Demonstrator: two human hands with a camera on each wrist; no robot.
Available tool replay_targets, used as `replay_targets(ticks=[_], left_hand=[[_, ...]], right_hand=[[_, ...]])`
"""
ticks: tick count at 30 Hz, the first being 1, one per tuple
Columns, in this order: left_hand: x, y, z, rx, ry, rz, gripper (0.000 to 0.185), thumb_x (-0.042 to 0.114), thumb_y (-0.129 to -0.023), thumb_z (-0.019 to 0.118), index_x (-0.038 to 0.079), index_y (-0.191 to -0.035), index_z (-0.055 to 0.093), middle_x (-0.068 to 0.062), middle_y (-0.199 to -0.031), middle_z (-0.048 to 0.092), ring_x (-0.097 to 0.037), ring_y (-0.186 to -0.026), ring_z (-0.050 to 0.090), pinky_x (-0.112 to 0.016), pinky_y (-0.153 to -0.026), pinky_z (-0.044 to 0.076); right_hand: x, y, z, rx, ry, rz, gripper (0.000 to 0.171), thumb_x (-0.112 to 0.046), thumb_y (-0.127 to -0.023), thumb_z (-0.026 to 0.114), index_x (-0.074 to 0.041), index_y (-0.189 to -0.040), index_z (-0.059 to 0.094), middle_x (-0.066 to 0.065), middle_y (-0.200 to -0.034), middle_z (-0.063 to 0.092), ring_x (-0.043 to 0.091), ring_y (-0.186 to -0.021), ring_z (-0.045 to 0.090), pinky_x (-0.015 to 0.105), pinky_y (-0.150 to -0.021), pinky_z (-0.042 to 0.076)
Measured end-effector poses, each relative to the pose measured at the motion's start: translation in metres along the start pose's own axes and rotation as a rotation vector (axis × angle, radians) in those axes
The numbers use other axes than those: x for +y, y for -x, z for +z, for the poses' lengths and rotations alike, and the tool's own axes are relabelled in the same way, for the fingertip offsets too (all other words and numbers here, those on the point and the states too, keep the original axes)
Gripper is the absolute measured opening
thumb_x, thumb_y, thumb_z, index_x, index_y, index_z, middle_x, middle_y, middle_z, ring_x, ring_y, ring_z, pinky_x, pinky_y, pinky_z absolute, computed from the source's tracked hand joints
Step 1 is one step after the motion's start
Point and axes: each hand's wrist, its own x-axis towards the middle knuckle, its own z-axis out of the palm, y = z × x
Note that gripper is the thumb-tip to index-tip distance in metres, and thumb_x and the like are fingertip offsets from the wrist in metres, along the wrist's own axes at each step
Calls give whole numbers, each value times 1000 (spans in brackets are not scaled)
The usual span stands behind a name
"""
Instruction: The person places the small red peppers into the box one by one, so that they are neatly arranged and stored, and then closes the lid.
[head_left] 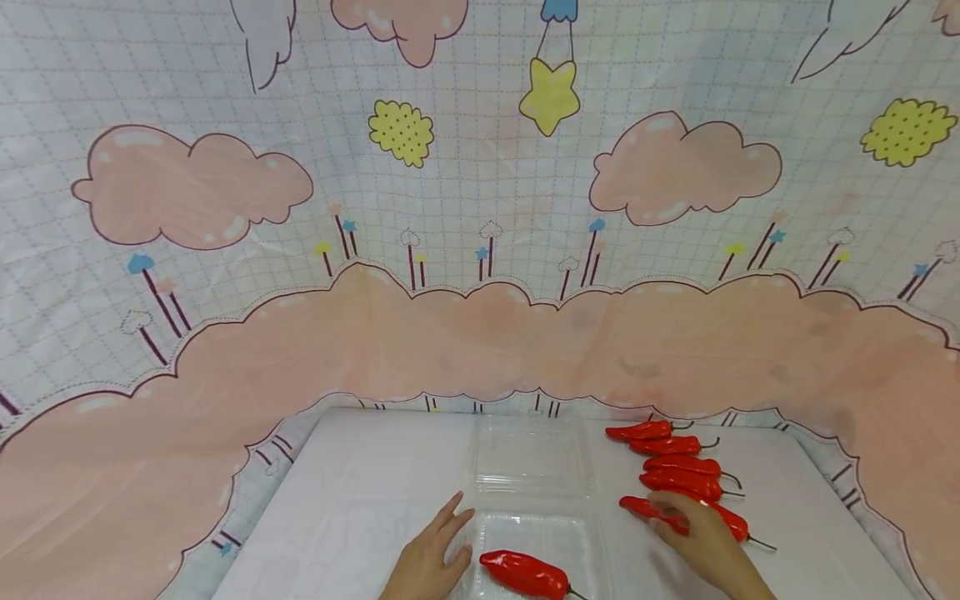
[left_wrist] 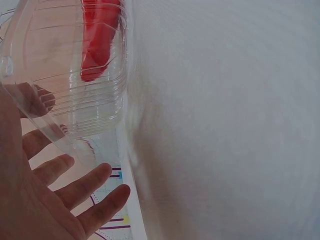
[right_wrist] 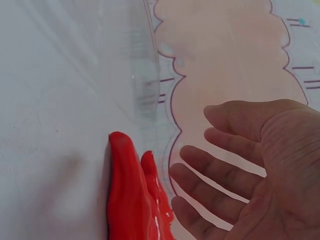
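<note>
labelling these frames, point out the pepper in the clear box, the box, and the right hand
pepper [head_left: 525, 573], head view, middle of its red body
clear box [head_left: 529, 454], head view, open lid
right hand [head_left: 701, 533], head view, back of the hand

A white table [head_left: 360, 500] stands before a backdrop cloth [head_left: 480, 208] printed with pink clouds.

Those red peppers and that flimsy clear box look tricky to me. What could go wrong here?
The peppers by the right hand lie packed side by side, so reaching for the nearest pepper could nudge its neighbours or roll them about. The clear clamshell box looks light; only the left hand rests at its edge, so it might slide. The pepper in the box lies close to the near rim and could tip out.
</note>
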Motion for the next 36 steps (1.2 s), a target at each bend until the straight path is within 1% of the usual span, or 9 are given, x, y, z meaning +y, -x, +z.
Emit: replay_targets(ticks=[5,8,14,20,26,36], left_hand=[[0,0,0,1,-6,-1,46,38,-87,57,28,-132,51,5,-150,37,-20,-114,60,-45,-85,55],[0,0,0,15,-10,8,46,37,-87,57,27,-131,52,5,-149,37,-19,-113,60,-44,-85,55],[0,1,0,39,-16,24,45,36,-87,57,27,-131,52,5,-149,38,-17,-113,61,-43,-85,55],[-1,1,1,40,-16,30,46,36,-87,58,27,-131,52,4,-149,38,-18,-112,61,-43,-84,55],[-1,1,1,38,-14,27,46,36,-87,58,28,-131,52,4,-149,38,-18,-114,60,-43,-85,55],[0,4,2,28,-15,14,46,37,-87,58,29,-132,51,5,-149,38,-19,-114,60,-45,-85,55]], right_hand=[[6,0,-3,5,9,19,49,-33,-76,74,-15,-120,60,1,-108,66,17,-97,58,45,-79,56],[10,-1,-5,8,23,16,51,-35,-77,73,-13,-122,59,3,-110,66,19,-98,58,46,-80,55],[18,-4,-4,21,36,28,50,-35,-78,72,-15,-122,59,4,-113,65,21,-100,58,47,-80,55],[20,-5,-6,19,47,31,52,-36,-78,71,-12,-122,58,7,-114,64,23,-100,57,50,-80,54],[25,-9,-6,11,52,31,53,-36,-79,71,-10,-123,57,10,-116,63,27,-103,56,52,-82,52],[32,-13,-4,-1,45,47,57,-37,-77,73,-8,-123,57,14,-117,63,28,-103,56,52,-84,52]])
